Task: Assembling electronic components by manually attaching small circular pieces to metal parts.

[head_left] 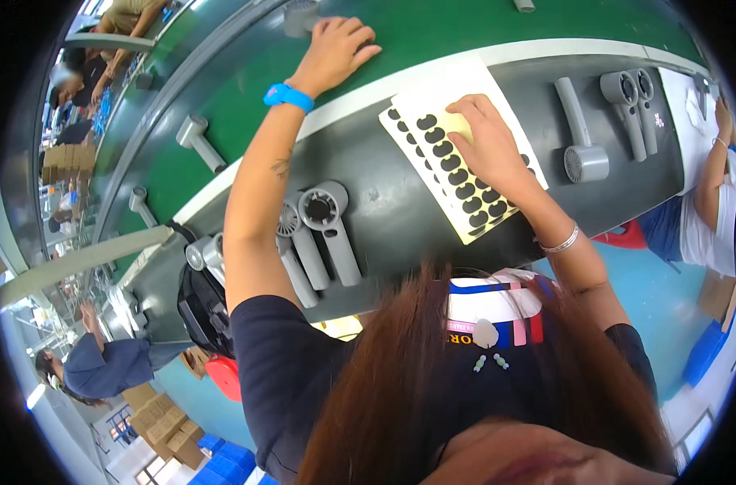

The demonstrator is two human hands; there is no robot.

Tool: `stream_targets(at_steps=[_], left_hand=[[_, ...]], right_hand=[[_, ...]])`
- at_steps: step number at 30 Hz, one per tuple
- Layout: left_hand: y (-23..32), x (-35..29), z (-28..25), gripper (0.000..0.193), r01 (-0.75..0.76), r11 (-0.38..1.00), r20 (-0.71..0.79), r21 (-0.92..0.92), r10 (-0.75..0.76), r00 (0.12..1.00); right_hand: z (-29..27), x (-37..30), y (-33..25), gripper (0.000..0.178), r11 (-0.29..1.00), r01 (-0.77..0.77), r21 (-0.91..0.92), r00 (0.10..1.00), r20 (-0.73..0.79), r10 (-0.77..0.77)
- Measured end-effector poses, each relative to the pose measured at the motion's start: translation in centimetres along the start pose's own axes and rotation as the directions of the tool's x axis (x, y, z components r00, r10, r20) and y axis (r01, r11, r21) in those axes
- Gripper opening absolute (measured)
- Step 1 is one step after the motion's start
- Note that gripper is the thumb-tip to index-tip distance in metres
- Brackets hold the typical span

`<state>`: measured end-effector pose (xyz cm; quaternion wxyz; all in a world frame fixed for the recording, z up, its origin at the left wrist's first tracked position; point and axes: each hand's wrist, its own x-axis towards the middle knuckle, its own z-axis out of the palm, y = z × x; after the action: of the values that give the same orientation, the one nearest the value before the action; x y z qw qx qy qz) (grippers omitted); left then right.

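Stickers (pixel 441 149), dull black and rounded, run in rows over the pale yellow backing of the overlapping sheets (pixel 433 95) that lie askew on the smooth, dark worktable (pixel 384 174). The right hand (pixel 487 137) is above them, thumb and forefinger curved with a gap between; whether a fingertip touches the paper I can't tell, and the hand and forearm hide part of the rows. The left hand (pixel 334 52), a rubbery blue band (pixel 288 97) at its wrist, reaches over the green conveyor (pixel 433 32), fingers bent forward and the thumb set apart; a dark patch shows between them, but I can't make out whether they pinch anything. Just beside these fingers sits a matte grey fan (pixel 301 16), partly covered by the hand and cut off above. More grey fans (pixel 330 230) with round grilled heads and tubular handles lie left of the sheets, some behind the left arm, and another group (pixel 618 89) is on the right. A black backpack (pixel 204 303) crowds the table's left end, long brown hair (pixel 368 388) hangs across the near side, and a co-worker's arm (pixel 711 174) shows at the far right.
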<state>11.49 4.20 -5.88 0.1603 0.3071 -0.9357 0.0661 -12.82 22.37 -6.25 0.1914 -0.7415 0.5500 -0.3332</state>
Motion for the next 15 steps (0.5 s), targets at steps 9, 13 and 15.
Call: stream_targets(at_steps=[9, 13, 15], left_hand=[[0.9, 5.0, 1.2, 0.027, 0.024, 0.967, -0.025, -0.252, -0.031, 0.999], [2.9, 11.8, 3.2, 0.036, -0.196, 0.943, -0.193, -0.270, 0.146, 0.970], [4.1, 15.9, 5.9, 0.044, -0.302, 0.924, -0.199, -0.234, 0.259, 0.945]], right_hand=[[2.3, 1.5, 0.5, 0.017, 0.999, -0.042, -0.018, 0.999, -0.003, 0.042], [2.6, 1.6, 0.3, 0.017, 0.997, -0.062, 0.041, 0.997, -0.053, 0.064], [2.6, 1.5, 0.6, 0.015, 0.997, -0.045, 0.055, 0.999, -0.009, 0.045]])
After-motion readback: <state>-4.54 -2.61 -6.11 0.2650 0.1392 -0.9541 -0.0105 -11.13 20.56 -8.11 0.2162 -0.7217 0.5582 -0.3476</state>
